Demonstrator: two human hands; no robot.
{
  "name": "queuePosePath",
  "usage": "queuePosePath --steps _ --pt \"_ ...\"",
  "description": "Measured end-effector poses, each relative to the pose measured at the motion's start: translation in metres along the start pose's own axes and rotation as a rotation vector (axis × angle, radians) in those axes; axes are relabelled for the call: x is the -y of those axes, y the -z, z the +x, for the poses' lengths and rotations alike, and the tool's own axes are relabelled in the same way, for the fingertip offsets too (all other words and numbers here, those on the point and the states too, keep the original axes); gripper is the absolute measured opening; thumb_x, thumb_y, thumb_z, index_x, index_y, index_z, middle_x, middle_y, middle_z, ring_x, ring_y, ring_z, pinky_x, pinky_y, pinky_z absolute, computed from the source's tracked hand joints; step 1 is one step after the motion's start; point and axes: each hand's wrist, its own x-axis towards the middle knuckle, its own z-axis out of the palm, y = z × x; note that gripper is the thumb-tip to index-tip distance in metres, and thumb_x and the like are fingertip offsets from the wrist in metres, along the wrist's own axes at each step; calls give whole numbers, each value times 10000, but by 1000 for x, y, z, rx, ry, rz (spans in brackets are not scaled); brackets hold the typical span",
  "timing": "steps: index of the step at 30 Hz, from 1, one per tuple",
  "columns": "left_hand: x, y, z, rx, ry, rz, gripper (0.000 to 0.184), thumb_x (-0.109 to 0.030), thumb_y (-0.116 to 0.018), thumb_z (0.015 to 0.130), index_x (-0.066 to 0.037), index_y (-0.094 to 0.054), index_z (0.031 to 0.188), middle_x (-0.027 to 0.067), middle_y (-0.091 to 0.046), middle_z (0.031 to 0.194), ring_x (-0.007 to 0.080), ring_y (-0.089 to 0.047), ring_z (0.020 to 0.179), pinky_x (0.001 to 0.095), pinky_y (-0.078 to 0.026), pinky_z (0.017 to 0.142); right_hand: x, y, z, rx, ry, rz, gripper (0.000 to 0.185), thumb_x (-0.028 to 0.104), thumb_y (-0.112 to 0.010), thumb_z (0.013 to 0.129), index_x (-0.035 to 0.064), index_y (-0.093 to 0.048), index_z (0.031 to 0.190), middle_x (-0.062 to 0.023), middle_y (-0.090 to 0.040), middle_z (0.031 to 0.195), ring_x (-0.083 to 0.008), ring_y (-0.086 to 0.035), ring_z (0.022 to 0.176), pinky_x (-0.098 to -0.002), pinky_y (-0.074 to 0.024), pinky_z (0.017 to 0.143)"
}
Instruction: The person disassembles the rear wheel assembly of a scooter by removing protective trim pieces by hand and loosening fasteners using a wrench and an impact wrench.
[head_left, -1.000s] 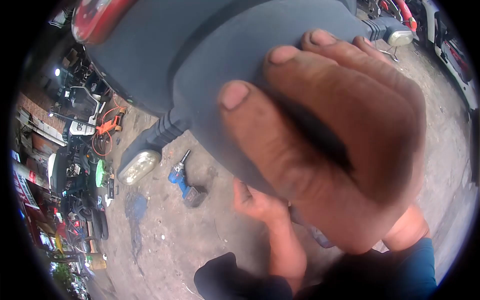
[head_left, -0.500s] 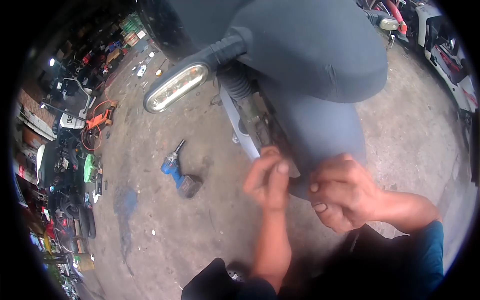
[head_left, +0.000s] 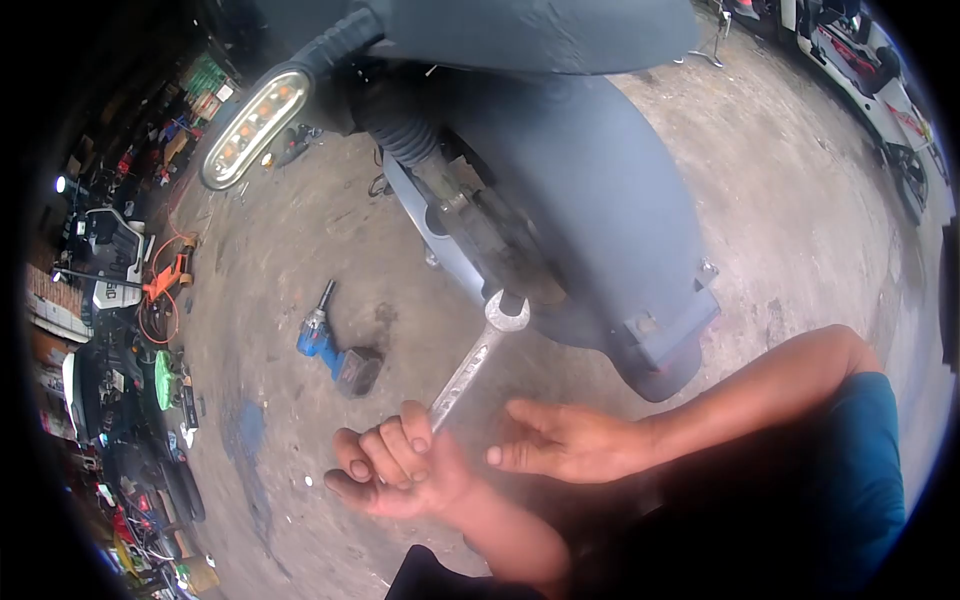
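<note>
My left hand (head_left: 400,468) is low in the middle of the head view, its fingers wrapped round the shaft of a silver open-ended wrench (head_left: 464,378). The wrench slants up to the right, with its open jaw near the lower end of a motorbike's fork (head_left: 468,215); whether they touch I cannot tell. Just right of the wrench shaft is my right hand (head_left: 575,442), fingers stretched out and holding nothing. Above both hands hangs the bike's dark grey mudguard (head_left: 610,190). A lit oval indicator lamp (head_left: 255,130) sticks out on its left.
A blue cordless impact driver (head_left: 335,350) lies on the concrete floor to the left. Beyond it, an orange tool with a hose (head_left: 165,285), a green item (head_left: 163,380) and workshop clutter line the left edge. Another vehicle (head_left: 870,90) stands at the upper right.
My left hand has drawn down and left from the fork, and the wrench is now plainly visible in it. My right hand has left the mudguard and opened. The view has shifted.
</note>
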Motion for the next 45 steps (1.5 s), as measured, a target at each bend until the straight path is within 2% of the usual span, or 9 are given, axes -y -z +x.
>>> queuePosePath --steps 4,5,9,13,17,20,24,34,45 --pt "4 13 2 -8 128 -275 341 -385 -456 983 -89 -507 821 -24 -332 484 112 -289 473 328 -339 674 2 -4 8 -197 271 191 625 466 -571 961 -13 -402 1323 -107 -572 1098 -173 -541 960 -329 -466 851" --pt "7 16 1 -4 163 -338 342 -384 -458 983 -84 -514 828 -25 -341 491 110 -296 477 325 -340 674 9 -6 9 -292 464 312 523 372 -568 983 -27 -463 1304 -88 -587 1125 -158 -551 999 -320 -462 876" --pt "31 15 -5 -109 234 -467 298 -338 -504 976 -59 -553 887 -33 -350 526 116 -365 536 321 -348 685 19 4 -3 -322 512 406 327 243 -527 1012 -48 -599 1143 -67 -615 1113 -143 -569 1043 -291 -461 909" --pt "58 -12 -9 -425 -10 567 265 -295 -632 878 -33 -589 876 42 -527 735 156 -479 662 348 -403 773 20 18 -9 -461 563 175 253 178 -534 997 -39 -643 1066 -104 -632 1127 -187 -607 1002 -306 -492 839" --pt "43 -9 -12 22 189 1145 317 -240 -665 846 54 -611 952 154 -628 1012 194 -594 873 351 -472 794 40 36 -32 -581 603 -272 267 225 -571 945 -30 -649 947 -161 -638 1055 -305 -661 803 -366 -530 671" --pt "34 -13 -13 44 210 1470 393 -237 -712 823 86 -613 1025 166 -638 1050 205 -602 938 324 -480 794 33 34 -22 -673 747 -292 208 197 -553 895 24 -595 1002 -149 -661 929 -350 -661 827 -442 -528 724" --pt "45 -6 -17 -1 202 1608 394 -235 -714 821 85 -613 1027 163 -639 1049 202 -602 936 322 -480 792 43 33 -42 -601 610 -224 246 178 -545 887 -25 -563 1025 -178 -642 977 -381 -658 848 -473 -521 716" --pt "64 1 -20 -76 213 1685 397 -231 -720 818 85 -612 1032 157 -640 1046 195 -603 929 316 -481 785 22 42 -44 -685 857 -169 277 165 -601 867 -47 -522 1027 -183 -563 939 -374 -644 802 -477 -505 652" --pt "70 0 -23 -99 220 1697 400 -227 -727 814 84 -610 1037 150 -641 1042 187 -603 923 310 -482 779 9 58 -59 -686 840 -230 319 171 -612 838 -48 -515 1048 -180 -565 944 -350 -656 817 -456 -530 645"
